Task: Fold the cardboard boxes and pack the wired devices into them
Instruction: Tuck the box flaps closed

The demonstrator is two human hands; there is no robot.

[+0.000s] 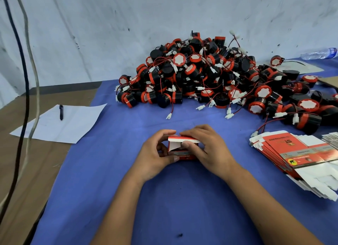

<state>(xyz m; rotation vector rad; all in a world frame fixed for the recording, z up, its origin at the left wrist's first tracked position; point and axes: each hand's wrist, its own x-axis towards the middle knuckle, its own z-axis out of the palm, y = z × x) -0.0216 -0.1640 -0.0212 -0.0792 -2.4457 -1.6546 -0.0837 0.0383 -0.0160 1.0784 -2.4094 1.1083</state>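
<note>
The red carton [180,149] sits on the blue cloth [113,180], gripped by both hands: left hand [157,153] curled round its side, right hand [204,149] pinching the top flap. Thin card likely creases easily (hold by the edges).

A blue cloth [113,171] covers most of the table, with brown tabletop [33,168] bare at nine o'clock. At twelve to two o'clock a big heap of black-and-red wired devices [215,74] lies on the cloth. At three o'clock sits a fanned stack of flat red-and-white box blanks [296,153]. At ten o'clock a white paper sheet [73,124] straddles cloth and tabletop, a dark pen [61,112] on it. A clear plastic bottle [320,53] lies at two o'clock.
</note>
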